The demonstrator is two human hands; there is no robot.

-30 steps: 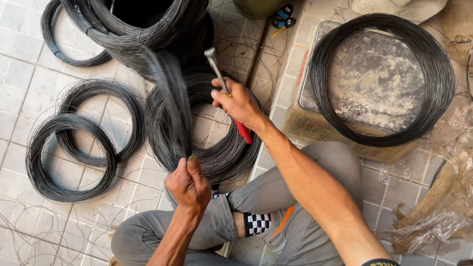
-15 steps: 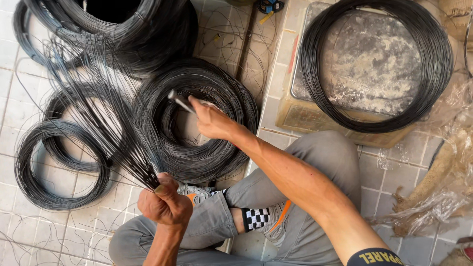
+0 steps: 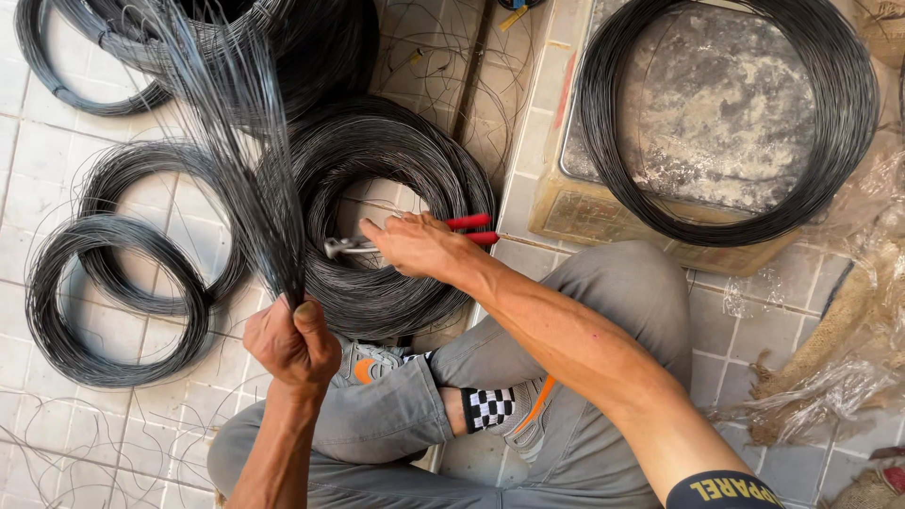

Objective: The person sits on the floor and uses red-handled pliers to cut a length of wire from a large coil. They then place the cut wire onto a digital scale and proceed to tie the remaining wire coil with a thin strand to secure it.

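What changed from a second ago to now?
The right hand dropped the red-handled pliers from upright to flat over the middle coil. The left hand kept its grip while the cut wire bundle fanned left, then swung upright again. Coils on the tiles and on the scale stayed put.

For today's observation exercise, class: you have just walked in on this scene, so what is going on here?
A person sits on a tiled floor among coils of dark wire. The left hand grips a bundle of cut wire strands at its lower end, so the strands fan upward. The right hand holds red-handled pliers over the middle coil. Another coil lies on a metal scale.
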